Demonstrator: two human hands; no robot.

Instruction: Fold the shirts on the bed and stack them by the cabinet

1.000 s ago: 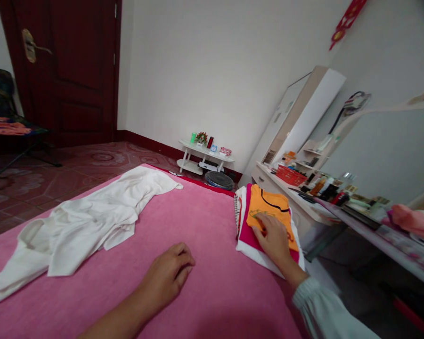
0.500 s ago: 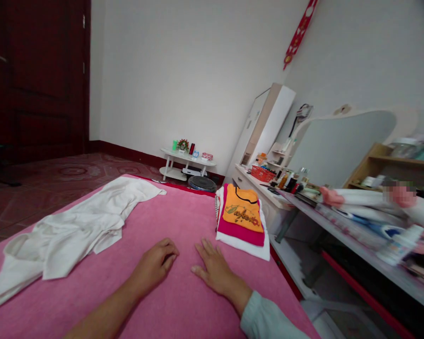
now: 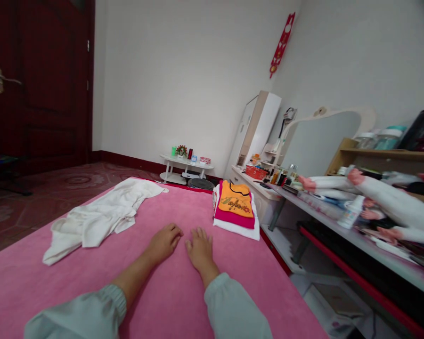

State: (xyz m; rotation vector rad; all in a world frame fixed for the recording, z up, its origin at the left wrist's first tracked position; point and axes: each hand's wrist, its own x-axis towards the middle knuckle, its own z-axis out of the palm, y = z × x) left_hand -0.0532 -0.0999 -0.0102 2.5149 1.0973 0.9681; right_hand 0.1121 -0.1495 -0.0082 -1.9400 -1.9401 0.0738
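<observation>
Both hands rest on the pink bed cover, a short gap between them. My left hand lies loosely curved, its fingers a little apart and nothing in it. Flat on the cover, my right hand has its fingers spread and holds nothing. Left of my hands, a white garment lies loosely spread and wrinkled. Beyond my right hand is a stack of folded clothes, topped by an orange shirt with dark lettering. Under it lie a magenta garment and a white one.
A cluttered table with white doll-like limbs and a white bottle runs along the right. Behind it stands a dresser with a mirror. A low white table stands by the far wall, and a dark red door is at left.
My hands shift slightly closer together on the cover, and more of my left sleeve shows. The view has turned slightly right. The clothes look unchanged.
</observation>
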